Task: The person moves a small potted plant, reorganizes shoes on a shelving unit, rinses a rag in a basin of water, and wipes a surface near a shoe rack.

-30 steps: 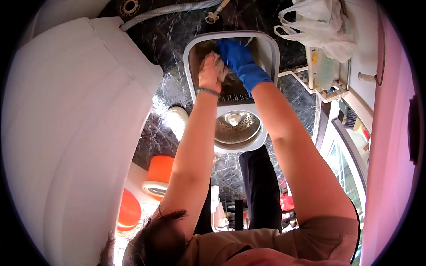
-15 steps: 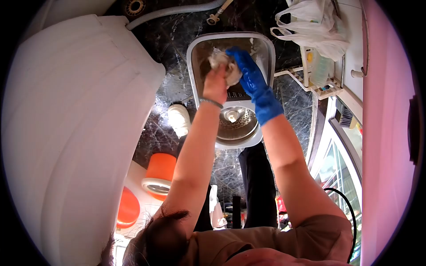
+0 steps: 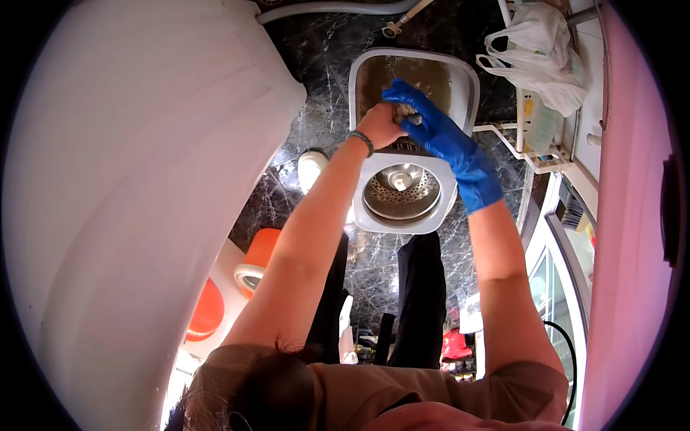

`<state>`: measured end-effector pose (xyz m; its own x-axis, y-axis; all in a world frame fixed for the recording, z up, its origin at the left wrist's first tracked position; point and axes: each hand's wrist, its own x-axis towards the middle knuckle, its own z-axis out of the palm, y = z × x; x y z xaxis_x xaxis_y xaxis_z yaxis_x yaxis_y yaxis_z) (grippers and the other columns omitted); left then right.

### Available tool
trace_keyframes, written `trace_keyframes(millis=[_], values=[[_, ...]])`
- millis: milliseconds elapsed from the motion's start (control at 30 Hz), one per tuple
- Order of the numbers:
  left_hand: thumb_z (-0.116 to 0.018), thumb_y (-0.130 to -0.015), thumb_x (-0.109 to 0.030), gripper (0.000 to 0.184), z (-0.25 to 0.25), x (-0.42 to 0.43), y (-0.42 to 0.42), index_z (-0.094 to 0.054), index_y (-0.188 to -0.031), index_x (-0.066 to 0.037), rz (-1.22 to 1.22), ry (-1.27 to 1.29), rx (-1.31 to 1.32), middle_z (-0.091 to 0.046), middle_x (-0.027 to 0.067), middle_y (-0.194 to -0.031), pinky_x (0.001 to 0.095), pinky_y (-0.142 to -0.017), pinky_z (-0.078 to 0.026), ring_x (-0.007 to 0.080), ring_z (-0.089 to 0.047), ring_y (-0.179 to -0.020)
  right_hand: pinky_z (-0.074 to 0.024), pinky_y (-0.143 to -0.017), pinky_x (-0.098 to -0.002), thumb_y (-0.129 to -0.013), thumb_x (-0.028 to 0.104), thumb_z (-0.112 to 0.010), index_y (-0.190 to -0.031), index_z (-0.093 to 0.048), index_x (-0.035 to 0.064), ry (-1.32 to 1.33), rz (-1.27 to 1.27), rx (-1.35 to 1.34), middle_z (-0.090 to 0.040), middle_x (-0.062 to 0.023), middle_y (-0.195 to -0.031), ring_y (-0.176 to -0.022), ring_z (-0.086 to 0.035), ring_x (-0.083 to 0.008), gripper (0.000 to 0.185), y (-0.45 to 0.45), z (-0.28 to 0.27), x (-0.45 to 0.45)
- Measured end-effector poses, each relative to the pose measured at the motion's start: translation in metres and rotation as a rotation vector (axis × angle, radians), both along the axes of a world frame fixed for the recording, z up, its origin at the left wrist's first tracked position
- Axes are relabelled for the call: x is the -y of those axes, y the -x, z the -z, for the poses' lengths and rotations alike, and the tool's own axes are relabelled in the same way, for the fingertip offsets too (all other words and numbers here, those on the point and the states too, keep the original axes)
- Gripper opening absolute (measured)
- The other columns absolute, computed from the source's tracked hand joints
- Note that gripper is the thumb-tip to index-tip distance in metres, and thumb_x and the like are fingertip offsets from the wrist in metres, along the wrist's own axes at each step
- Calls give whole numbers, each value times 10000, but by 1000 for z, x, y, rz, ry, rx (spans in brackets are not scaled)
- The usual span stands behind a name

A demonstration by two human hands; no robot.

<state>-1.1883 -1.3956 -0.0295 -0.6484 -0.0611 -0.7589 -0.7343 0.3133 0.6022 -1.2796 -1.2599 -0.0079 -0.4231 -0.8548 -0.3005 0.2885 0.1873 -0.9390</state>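
A mop bucket (image 3: 468, 79) with murky brownish water and a perforated metal spin basket (image 3: 383, 205) stands on the floor before me. Over its water section both hands meet on a small off-white, wet-looking cloth wad (image 3: 408, 113). My left hand (image 3: 381, 123), bare with a dark band at the wrist, is closed on the wad's left side. In a long blue rubber glove, my right hand (image 3: 435, 123) curls around it from the right, thumb below and fingers above. Most of the wad is hidden between the hands.
A large white surface (image 3: 144, 172) fills the left. At upper right, plastic bags (image 3: 543, 50) hang by a white rack (image 3: 528, 147). A grey hose (image 3: 338, 8) lies behind the bucket. Orange containers (image 3: 206, 312) sit at lower left. The floor (image 3: 366, 269) is dark marble-patterned.
The view has shifted, so the bucket appears further right. My hands have drawn closer together, and the wad looks more compressed and more covered than before.
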Motion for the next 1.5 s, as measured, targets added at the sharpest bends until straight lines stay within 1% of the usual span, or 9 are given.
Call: trace_keyframes(millis=[100,333,367,500,633,933,1100,1300,1500], values=[[-733,-734,-210,224,-11,8,-6,-651,-778,-6,-217,-694,166,-642,35,-739,293,-563,-467,145,-543,-593,-350,-1074,-407,-824,22,-596,-1391,-414,64,-117,-221,-517,-438,-197,-1394,-1292,-424,-345,597,-12,-20,-2],[-707,-665,-94,141,1,4,-3,-636,-736,6,262,-407,228,-593,43,-695,295,-567,-449,118,-534,-625,-483,-891,-431,-789,145,-650,-1479,-271,131,-478,-667,-726,-516,-212,-1266,-1089,-557,-375,787,-8,3,4],[-689,-662,-81,150,-3,3,-2,-642,-766,17,293,-338,160,-639,101,-725,335,-616,-485,185,-616,-679,-530,-751,-407,-814,123,-601,-1324,-488,99,-416,-457,-918,-615,-189,-1081,-950,-635,-344,523,-15,-1,5],[-640,-739,-108,206,-4,-13,-5,-618,-898,21,329,185,-124,-664,248,-875,479,-754,-529,379,-664,-861,-534,-728,-407,-833,132,-579,-932,-633,75,-598,-465,-826,-673,-166,-917,-867,-665,-334,127,-14,-1,11],[-475,-876,-94,213,-24,-17,-1,-465,-1080,-33,403,476,-73,-674,205,-818,453,-674,-553,337,-684,-785,-527,-739,-411,-800,207,-632,-863,-650,64,-780,-541,-756,-678,-176,-920,-890,-664,-328,156,-20,9,8],[-533,-840,-174,114,-29,13,8,-577,-913,-97,839,531,-754,-641,56,-739,369,-617,-526,243,-662,-713,-514,-744,-392,-819,179,-680,-1083,-605,51,-365,-113,-49,-660,-170,-953,-890,-641,-285,303,-54,41,-17],[-700,-688,-75,325,-37,17,-43,-625,-1005,-82,151,591,-713,-611,81,-945,362,-741,-523,258,-610,-905,-520,-804,-303,-775,16,-740,-1271,-520,56,-160,334,435,-623,-73,-1069,-956,-588,-158,544,-54,-19,-21],[-729,-671,-61,611,-61,-52,-122,-522,-1245,-85,-530,638,-172,-545,148,-1117,436,-906,-478,359,-548,-1039,-337,-1089,-412,-859,352,-678,-1413,-349,25,-891,388,-571,-454,-203,-1370,-1273,-439,-324,723,-63,-33,-98],[-738,-698,-183,517,-46,-87,-174,-543,-1159,-56,-591,539,186,-637,185,-1077,415,-887,-489,365,-606,-1009,-376,-1016,-403,-768,306,-760,-1385,-340,-28,-808,328,-424,-432,-216,-1343,-1211,-454,-330,817,-136,13,-158]])
